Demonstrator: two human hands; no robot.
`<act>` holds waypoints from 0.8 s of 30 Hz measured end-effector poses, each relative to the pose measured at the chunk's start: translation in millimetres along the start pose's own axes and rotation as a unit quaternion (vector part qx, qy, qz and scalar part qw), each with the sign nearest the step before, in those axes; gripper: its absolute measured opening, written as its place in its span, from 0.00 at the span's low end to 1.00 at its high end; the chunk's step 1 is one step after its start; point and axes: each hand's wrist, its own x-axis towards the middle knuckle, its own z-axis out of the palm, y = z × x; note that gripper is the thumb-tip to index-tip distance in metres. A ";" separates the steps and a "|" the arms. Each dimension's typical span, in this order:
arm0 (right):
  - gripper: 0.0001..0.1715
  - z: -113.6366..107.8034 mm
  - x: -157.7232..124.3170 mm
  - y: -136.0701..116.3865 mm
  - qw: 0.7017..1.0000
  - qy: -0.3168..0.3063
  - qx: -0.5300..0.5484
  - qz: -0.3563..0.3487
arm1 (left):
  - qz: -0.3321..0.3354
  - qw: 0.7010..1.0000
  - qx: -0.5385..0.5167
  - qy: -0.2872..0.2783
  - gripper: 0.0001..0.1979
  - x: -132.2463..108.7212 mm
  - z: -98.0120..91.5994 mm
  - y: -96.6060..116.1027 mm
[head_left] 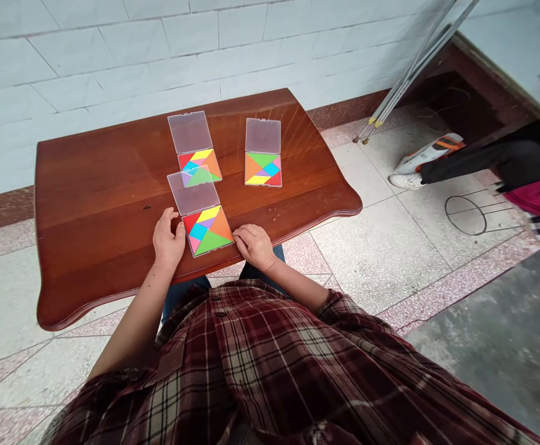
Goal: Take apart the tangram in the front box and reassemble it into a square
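Observation:
An open tangram case [208,230] with colourful pieces lies near the table's front edge, its clear lid [194,190] folded back over part of a second open case [199,162] behind it. My left hand [168,237] rests at the near case's left side, thumb and fingers apart, holding nothing. At the near case's right corner is my right hand [254,245], fingers curled and close together on the table edge; whether anything is under them is hidden. A third open case [263,169] lies further right, its clear lid [263,135] laid back.
The brown wooden table [98,204] stands against a white tiled wall. Crutches [404,83] lean at the right. Another person's leg [474,162] and a round metal frame [465,216] are at the far right.

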 end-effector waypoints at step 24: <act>0.18 -8.7 -1.8 -2.6 0.998 -0.004 0.040 0.050 | -0.033 0.983 -0.161 0.079 0.24 38.5 36.9 -27.4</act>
